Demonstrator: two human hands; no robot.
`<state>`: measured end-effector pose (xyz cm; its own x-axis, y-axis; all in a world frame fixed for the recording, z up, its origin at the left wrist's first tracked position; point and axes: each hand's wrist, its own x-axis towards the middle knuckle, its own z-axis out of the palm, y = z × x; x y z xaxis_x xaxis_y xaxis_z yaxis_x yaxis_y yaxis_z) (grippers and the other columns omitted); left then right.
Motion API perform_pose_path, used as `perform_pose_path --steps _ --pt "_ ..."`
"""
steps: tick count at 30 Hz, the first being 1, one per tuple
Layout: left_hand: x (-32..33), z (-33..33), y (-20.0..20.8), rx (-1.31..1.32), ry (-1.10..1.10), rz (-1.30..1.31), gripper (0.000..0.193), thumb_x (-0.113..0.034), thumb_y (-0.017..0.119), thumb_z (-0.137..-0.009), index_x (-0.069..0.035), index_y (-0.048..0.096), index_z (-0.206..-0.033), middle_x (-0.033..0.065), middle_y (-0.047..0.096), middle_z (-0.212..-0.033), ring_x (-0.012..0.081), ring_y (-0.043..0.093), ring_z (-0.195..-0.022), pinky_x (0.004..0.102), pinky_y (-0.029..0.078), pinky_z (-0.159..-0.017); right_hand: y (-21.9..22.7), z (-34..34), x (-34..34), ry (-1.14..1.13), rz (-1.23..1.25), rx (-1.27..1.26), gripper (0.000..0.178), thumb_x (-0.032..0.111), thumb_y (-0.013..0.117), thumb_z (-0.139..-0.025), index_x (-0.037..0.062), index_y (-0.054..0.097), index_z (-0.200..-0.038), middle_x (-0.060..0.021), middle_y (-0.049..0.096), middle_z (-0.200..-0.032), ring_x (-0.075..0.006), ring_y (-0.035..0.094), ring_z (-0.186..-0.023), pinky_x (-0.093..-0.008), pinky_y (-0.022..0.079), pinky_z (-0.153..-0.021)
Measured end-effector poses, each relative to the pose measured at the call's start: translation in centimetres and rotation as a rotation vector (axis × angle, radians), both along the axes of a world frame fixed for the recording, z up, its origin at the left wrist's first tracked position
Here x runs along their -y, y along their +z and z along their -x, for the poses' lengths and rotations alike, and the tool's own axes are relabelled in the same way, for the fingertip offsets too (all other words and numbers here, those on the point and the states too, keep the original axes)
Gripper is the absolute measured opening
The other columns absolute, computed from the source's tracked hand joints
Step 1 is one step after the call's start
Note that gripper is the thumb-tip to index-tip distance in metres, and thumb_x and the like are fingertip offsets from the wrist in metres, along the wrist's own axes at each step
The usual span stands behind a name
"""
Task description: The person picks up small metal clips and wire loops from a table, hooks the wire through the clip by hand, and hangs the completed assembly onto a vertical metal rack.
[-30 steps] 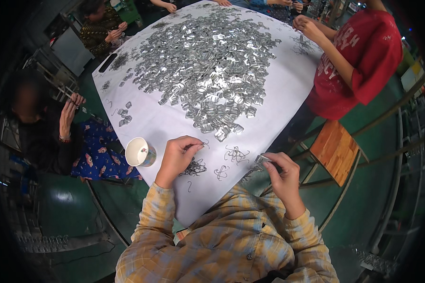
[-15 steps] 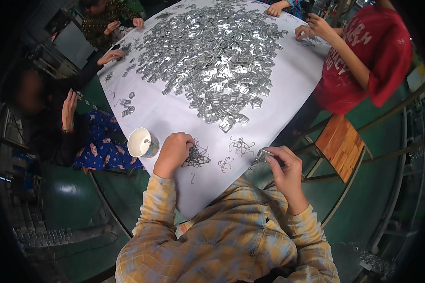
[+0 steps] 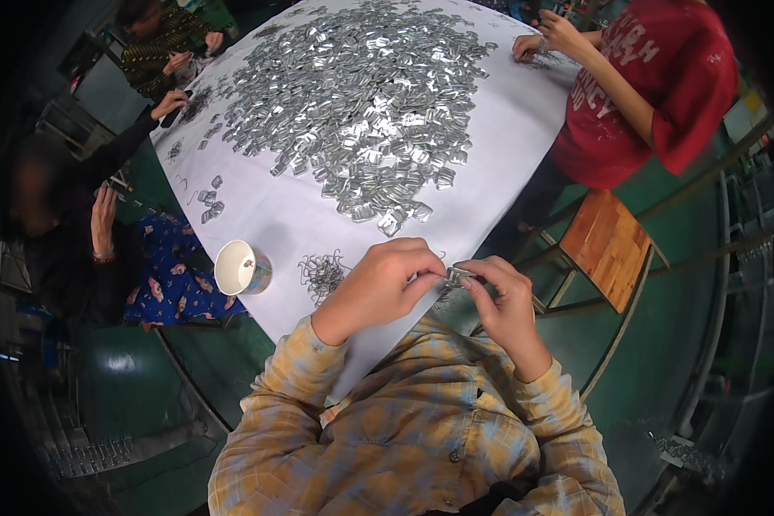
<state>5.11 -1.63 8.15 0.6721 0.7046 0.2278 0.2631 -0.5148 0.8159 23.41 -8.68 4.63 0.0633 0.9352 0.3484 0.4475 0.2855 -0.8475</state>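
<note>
Head-worn wide fisheye, left one of two. Scene viewed from above, lens faced down and forward over counter (image 3: 512, 146). Shirt (image 3: 396, 421) shown at lower edge; left hand (image 3: 383, 279) and right hand (image 3: 503, 305) framed close, below centre. Counter's far end cut by top edge; floor (image 3: 116, 370) included both sides.

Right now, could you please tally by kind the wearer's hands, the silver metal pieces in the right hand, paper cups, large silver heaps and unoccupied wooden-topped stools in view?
Wearer's hands (left hand, right hand): 2
Held silver metal piece: 1
Paper cup: 1
Large silver heap, its pieces uncounted: 1
Unoccupied wooden-topped stool: 1
Total: 6
</note>
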Motion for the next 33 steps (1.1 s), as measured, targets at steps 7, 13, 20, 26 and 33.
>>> perform_pose_path --steps 7,13,20,26,33 --pt "0.0 -1.9 0.1 0.002 -0.031 -0.086 0.012 0.004 0.061 -0.075 -0.001 0.059 -0.086 0.0062 0.055 -0.066 0.0140 0.051 -0.055 0.0269 0.040 -0.049 0.2 -0.2 0.0 -0.012 -0.071 0.123 0.018 -0.003 0.065 -0.072 0.0014 0.065 -0.090 -0.0116 0.058 -0.073 -0.0289 0.055 -0.068 -0.0353 0.044 -0.061" --pt "0.3 -2.0 0.2 0.061 0.015 0.127 0.015 0.006 0.059 -0.076 -0.003 0.056 -0.088 -0.0003 0.048 -0.063 0.0057 0.043 -0.055 0.0226 0.032 -0.048 -0.2 -0.1 0.0 0.029 -0.067 0.143 0.021 -0.003 0.065 -0.073 0.0020 0.064 -0.094 -0.0115 0.059 -0.076 -0.0267 0.057 -0.069 -0.0349 0.046 -0.063" --pt "0.2 -2.3 0.2 0.154 0.017 0.260 0.014 0.007 0.059 -0.077 -0.002 0.054 -0.087 -0.0034 0.048 -0.067 0.0033 0.042 -0.060 0.0202 0.032 -0.053 -1.3 -0.3 -0.4 -0.018 0.035 -0.143 0.020 0.004 0.071 -0.072 0.0016 0.066 -0.091 -0.0103 0.063 -0.077 -0.0211 0.060 -0.071 -0.0321 0.046 -0.062" --pt "-0.1 -2.9 -0.4 0.257 -0.058 0.353 0.023 0.002 0.067 -0.076 -0.001 0.061 -0.098 0.0010 0.059 -0.074 0.0055 0.052 -0.066 0.0204 0.041 -0.061 -2.0 -1.6 -0.8 -0.011 0.018 -0.099 0.014 0.008 0.073 -0.070 0.0008 0.068 -0.080 -0.0084 0.063 -0.073 -0.0199 0.058 -0.069 -0.0303 0.044 -0.063" --pt "-1.0 -3.5 -2.6 0.188 -0.094 0.123 0.013 0.001 0.069 -0.074 0.000 0.069 -0.087 0.0064 0.063 -0.078 0.0121 0.059 -0.072 0.0240 0.047 -0.064 -2.2 -3.3 -1.4 0.113 0.019 -0.075 0.015 0.013 0.072 -0.074 0.0012 0.067 -0.081 -0.0078 0.062 -0.074 -0.0207 0.057 -0.071 -0.0306 0.044 -0.067"
